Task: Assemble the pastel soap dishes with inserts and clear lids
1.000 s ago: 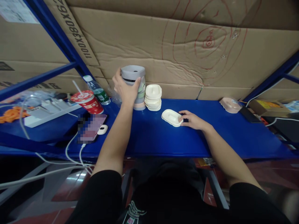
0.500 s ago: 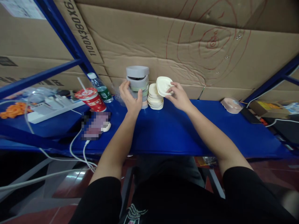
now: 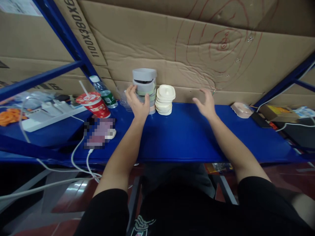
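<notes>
Our right hand (image 3: 207,105) spreads empty; our left hand (image 3: 138,106) curves at the grey stack (image 3: 145,86), hold unclear: a bump could topple it

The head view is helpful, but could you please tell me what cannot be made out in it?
In the head view:
Container stack: lower part partly hidden by the left hand; contact unclear.
Phone: screen obscured by pixelation.
Red cup: contents hidden by its lid.
Cardboard number: cut off by the top edge.
Shirt print: bottom edge cuts it.
</notes>
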`<state>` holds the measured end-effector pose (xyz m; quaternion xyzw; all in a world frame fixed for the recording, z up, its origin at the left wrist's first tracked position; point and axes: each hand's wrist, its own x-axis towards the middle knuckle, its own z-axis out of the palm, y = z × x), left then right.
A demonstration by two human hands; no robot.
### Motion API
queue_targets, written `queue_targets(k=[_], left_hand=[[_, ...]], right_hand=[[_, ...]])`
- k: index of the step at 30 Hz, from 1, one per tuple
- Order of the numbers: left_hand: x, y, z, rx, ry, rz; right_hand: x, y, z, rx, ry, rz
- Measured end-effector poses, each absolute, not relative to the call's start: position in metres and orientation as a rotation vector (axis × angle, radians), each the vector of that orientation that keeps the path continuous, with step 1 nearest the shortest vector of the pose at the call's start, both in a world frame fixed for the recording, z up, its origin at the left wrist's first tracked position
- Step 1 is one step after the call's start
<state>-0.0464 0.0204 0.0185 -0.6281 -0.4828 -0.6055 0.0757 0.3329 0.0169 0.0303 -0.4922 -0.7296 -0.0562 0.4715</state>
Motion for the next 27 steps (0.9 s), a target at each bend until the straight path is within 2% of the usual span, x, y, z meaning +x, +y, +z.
queue_targets(k=[6, 9, 11, 15, 21, 27], left_hand=[[-0.045, 0.018, 0.023, -1.882, -1.423, -1.861], [-0.045, 0.019, 0.022, -1.802, -1.426, -1.935], [-0.045, 0.02, 0.02, -1.714, -1.405, -1.942], [-0.043, 0.018, 0.02, -1.645, -1.337, -1.883], [-0.022, 0.007, 0.014, -1.834, -1.101, -1.855], [0.021, -0.017, 0.011, -2.333, -0.712, -1.413]], right_hand=[[0.523, -0.015, -0.001, -2.039, -1.412, -0.383], [0.574, -0.035, -0.013, -2.328, -1.302, -0.271], [0.584, -0.047, -0.018, -2.314, -1.428, -0.253], [0.552, -0.07, -0.026, -1.933, -1.765, -0.25], [0.438, -0.087, -0.025, -1.444, -2.09, -0.086], [0.352, -0.047, 0.008, -1.213, -2.496, 0.185]])
